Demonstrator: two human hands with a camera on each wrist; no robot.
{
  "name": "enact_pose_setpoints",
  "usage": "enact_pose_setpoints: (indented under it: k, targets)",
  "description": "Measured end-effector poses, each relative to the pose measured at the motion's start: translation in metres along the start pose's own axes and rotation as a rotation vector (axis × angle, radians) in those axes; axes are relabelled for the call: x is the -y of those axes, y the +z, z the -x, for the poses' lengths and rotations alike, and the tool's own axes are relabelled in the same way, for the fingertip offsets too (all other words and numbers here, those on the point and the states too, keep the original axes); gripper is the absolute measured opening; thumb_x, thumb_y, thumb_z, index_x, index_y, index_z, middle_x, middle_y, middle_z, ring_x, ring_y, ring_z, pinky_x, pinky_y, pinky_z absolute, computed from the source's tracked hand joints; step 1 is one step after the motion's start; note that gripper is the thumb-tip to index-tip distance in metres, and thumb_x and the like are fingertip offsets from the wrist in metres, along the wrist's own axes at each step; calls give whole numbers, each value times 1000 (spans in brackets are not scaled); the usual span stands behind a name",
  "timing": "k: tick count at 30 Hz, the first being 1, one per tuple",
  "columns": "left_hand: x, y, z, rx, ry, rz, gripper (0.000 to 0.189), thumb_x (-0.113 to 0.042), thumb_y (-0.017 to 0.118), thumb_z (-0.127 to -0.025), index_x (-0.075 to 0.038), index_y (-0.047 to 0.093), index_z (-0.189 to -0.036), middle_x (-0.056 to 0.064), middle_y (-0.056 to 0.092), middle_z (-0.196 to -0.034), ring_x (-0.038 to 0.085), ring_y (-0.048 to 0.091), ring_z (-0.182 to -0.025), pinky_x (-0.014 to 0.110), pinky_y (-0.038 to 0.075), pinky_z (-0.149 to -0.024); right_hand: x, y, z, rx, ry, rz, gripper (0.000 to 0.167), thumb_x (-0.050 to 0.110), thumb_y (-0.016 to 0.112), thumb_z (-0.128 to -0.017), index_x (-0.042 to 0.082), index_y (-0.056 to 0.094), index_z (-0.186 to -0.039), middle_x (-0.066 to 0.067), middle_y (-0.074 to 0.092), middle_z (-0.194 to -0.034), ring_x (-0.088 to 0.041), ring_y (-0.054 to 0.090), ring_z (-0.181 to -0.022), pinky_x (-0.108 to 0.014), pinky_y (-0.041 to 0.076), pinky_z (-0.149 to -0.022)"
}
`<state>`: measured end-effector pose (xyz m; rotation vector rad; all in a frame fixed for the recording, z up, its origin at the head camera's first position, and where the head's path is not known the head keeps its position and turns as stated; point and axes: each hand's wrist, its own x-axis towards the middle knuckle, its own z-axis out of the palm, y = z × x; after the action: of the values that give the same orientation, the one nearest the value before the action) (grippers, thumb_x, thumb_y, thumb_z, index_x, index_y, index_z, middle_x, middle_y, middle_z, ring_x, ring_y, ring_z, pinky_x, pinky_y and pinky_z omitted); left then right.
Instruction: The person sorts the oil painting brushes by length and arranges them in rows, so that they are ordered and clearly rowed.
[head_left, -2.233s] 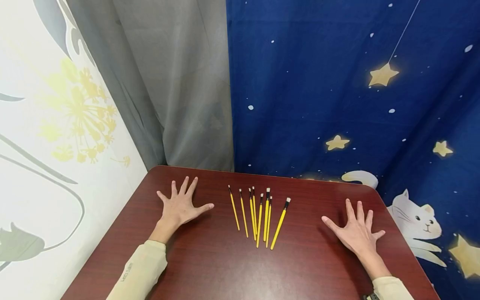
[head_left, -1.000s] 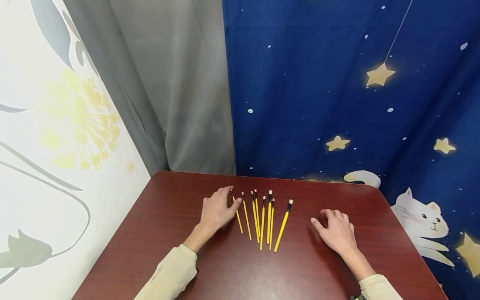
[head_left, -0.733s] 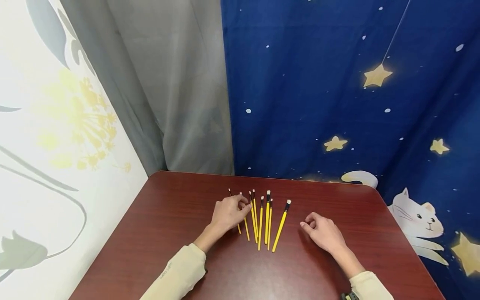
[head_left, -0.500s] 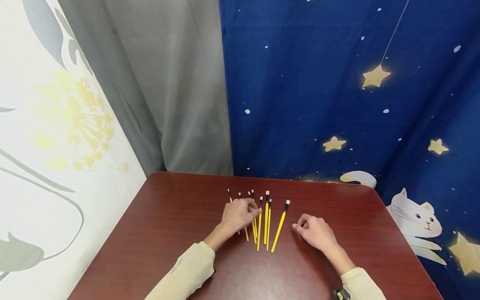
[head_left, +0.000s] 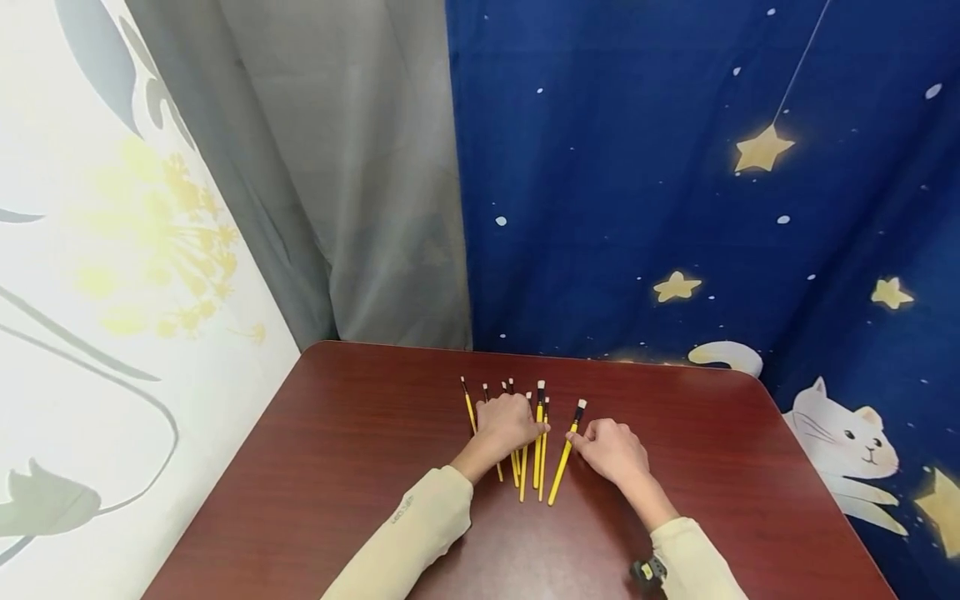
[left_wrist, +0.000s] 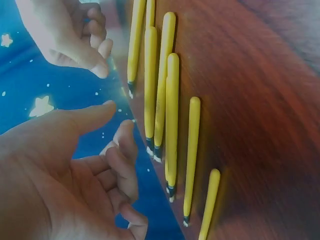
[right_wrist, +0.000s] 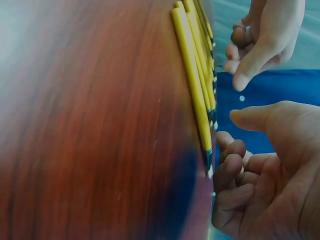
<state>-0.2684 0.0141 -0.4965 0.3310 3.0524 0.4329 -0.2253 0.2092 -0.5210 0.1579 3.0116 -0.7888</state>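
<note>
Several yellow-handled paintbrushes with dark ferrules and pale bristles lie loosely fanned on the dark red table (head_left: 360, 433). My left hand (head_left: 508, 421) hovers over the middle brushes, hiding parts of their handles. In the left wrist view its thumb and loosely bent fingers (left_wrist: 120, 170) stand apart, nothing between them. At the right side of the fan, my right hand (head_left: 615, 450) has its thumb tip by the rightmost, thick paintbrush (head_left: 562, 467); whether it touches cannot be told. The right wrist view shows its curled fingers (right_wrist: 232, 195) apart from the thumb, holding nothing.
A grey curtain (head_left: 375, 183) and a blue star-patterned curtain (head_left: 600, 183) hang behind the table's far edge. A white patterned panel (head_left: 112, 400) stands along the left. Dark red tabletop extends around the brushes.
From spread wide at both sides, my hands have come inward. The left has passed over the left brushes to the middle; the right has come left to the thick brush. The brushes lie as before.
</note>
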Motion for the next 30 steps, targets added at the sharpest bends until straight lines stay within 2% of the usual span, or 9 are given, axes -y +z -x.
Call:
enact_pose_setpoints:
  k: [3, 6, 9, 17, 21, 26, 30]
  targets:
    - [-3, 4, -6, 10, -22, -57, 43, -57, 80, -88, -18, 70, -70, 0, 66, -67, 28, 68, -73, 64, 49, -100, 8, 4, -2, 47, 43, 18, 54, 54, 75, -92, 19, 55, -56, 4, 44, -49, -22, 50, -52, -34, 32, -50]
    - [-5, 8, -11, 26, -36, -96, 40, -57, 82, -86, -17, 76, -88, 3, 73, -79, 32, 72, -82, 67, 48, -101, 13, 7, -4, 83, 58, 31, 54, 55, 77, -89, 18, 57, -55, 4, 43, -49, -22, 49, -51, -34, 31, -49]
    - [-8, 12, -13, 47, -42, -127, 40, -57, 82, -86, -18, 78, -93, 3, 74, -81, 32, 73, -82, 68, 48, -102, 14, 9, -4, 95, 66, 40, 52, 54, 78, -88, 17, 59, -57, 3, 44, -50, -22, 49, -52, -34, 32, -49]
    - [-12, 16, -13, 45, -42, -147, 31, -47, 80, -89, -19, 72, -77, 1, 65, -67, 28, 68, -71, 67, 48, -103, 13, 9, -7, 107, 89, 57, 47, 51, 79, -89, 15, 63, -61, 0, 50, -53, -24, 54, -55, -36, 35, -50]
    - [-12, 20, -15, 80, -48, -161, 29, -43, 79, -90, -19, 71, -76, 1, 70, -73, 29, 71, -76, 67, 47, -106, 14, 11, -8, 123, 91, 60, 45, 48, 78, -89, 15, 64, -63, -2, 54, -55, -24, 56, -56, -37, 39, -51]
    - [-16, 21, -19, 90, -45, -178, 26, -43, 79, -87, -18, 74, -84, 3, 74, -84, 30, 73, -80, 68, 47, -107, 13, 13, -11, 130, 100, 59, 43, 45, 78, -90, 14, 64, -64, -3, 55, -57, -24, 56, -57, -37, 40, -52]
    - [-17, 20, -21, 99, -46, -180, 28, -45, 79, -86, -20, 71, -76, 2, 72, -78, 30, 71, -76, 68, 47, -106, 14, 13, -13, 131, 109, 67, 40, 41, 77, -89, 14, 62, -63, -1, 52, -56, -23, 55, -57, -36, 39, -53]
